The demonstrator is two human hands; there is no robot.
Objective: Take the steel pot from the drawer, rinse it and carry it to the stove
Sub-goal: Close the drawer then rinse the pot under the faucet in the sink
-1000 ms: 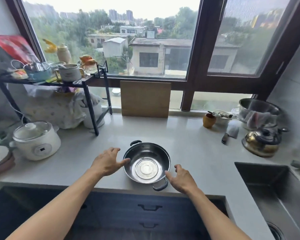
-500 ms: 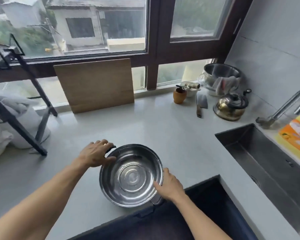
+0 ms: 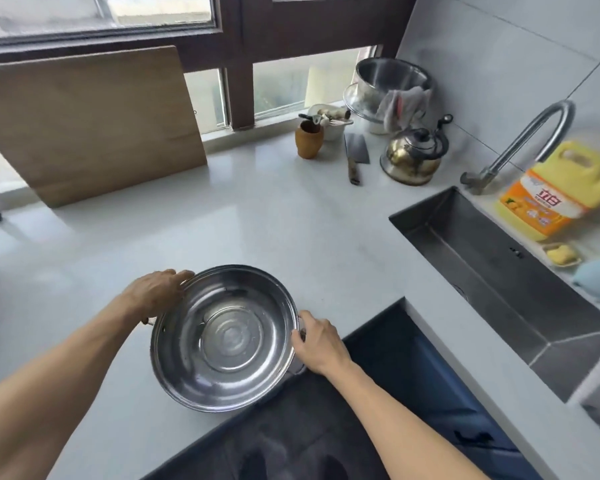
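Note:
The steel pot (image 3: pixel 226 337) is empty and shiny, held at the front edge of the pale counter (image 3: pixel 274 230), partly over the dark drawer fronts. My left hand (image 3: pixel 156 292) is closed over its far-left handle. My right hand (image 3: pixel 317 342) grips the handle on its right side. Both handles are hidden under my fingers. The steel sink (image 3: pixel 499 285) lies to the right, with the curved tap (image 3: pixel 527 140) above its far corner.
A wooden cutting board (image 3: pixel 87 123) leans against the window. At the back stand a brown cup (image 3: pixel 309 139), a cleaver (image 3: pixel 355 155), a brass kettle (image 3: pixel 413 155) and a steel bowl with a cloth (image 3: pixel 392 84). A yellow detergent jug (image 3: pixel 555 192) sits beside the sink.
My hands went from beside the pot to gripping both handles. The pot has come off the counter toward me, and my view has swung right toward the sink.

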